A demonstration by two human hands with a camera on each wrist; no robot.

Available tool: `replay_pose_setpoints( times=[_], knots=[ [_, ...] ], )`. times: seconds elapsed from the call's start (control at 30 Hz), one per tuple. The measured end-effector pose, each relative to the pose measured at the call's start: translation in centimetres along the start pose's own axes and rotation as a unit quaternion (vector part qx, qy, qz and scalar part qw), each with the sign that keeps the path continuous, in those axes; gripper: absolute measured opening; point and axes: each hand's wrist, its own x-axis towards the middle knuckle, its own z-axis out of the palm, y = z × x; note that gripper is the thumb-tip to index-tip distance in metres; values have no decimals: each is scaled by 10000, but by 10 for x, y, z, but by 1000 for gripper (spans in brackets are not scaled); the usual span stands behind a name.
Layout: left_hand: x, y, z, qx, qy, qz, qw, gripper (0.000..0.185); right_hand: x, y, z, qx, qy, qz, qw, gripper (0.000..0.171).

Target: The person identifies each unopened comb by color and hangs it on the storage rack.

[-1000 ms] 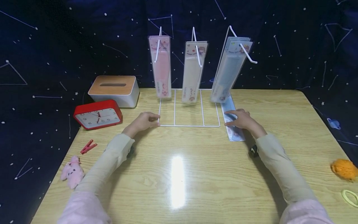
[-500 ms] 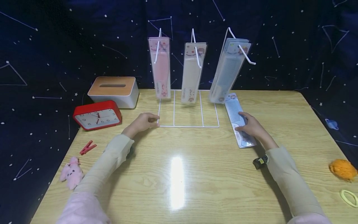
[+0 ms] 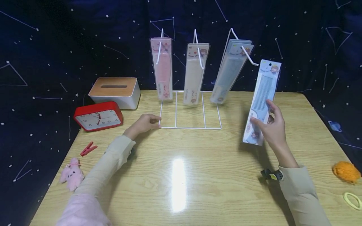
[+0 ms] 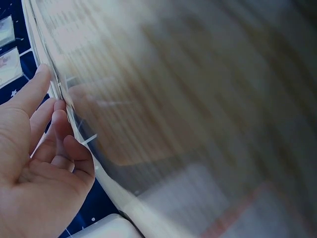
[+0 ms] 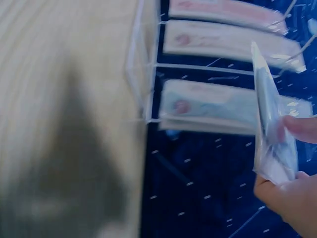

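Observation:
In the head view my right hand (image 3: 273,131) holds a blue comb in a clear packet (image 3: 264,92) by its sides, thumb on one edge and fingers on the other. The packet stands raised and tilted over the table, its punched hole at the top. My left hand (image 3: 143,123) pinches the front left corner of a white wire rack (image 3: 189,127). From the rack's three hooks hang a packaged pink comb (image 3: 164,70), a cream one (image 3: 194,75) and blue ones (image 3: 233,69). The right wrist view shows the held packet (image 5: 270,119) nearly edge-on, close to the hung blue packets.
Left of the rack stand a tissue box (image 3: 116,91) and a red alarm clock (image 3: 99,116). Nearer lie a red clothespin (image 3: 88,148) and a pink plush toy (image 3: 73,175). At the right edge are orange yarn (image 3: 346,172) and a yellow ring (image 3: 352,201).
My right hand has drawn the packaged blue comb out from beside the rack, to the right, then raised it off the table and tilted it upright. The left hand stays at the rack's corner.

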Motion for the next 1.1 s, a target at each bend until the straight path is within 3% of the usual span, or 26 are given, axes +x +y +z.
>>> replay_pose_setpoints(
  times=[0.1,0.17,0.3,0.4,0.67,1.1],
  knots=[
    [0,0,0,12,23,-5,10000,48,-9,-13,-1,728,271,-551,9955,77],
    [1,0,1,-4,40,-12,10000,47,-16,-21,0,1357,287,-901,9862,78],
    [1,-1,1,-35,39,3,10000,47,-30,-30,6,2547,-92,-1622,9533,79],
    [2,-2,1,-23,36,27,10000,47,-40,-30,11,2878,-431,-2024,9351,78],
    [3,-2,1,-61,36,-1,10000,47,-47,-19,20,2008,-449,-2333,9504,73],
    [0,2,1,-93,43,-8,9999,47,-34,-16,36,2482,-731,-1968,9457,75]
  ],
)
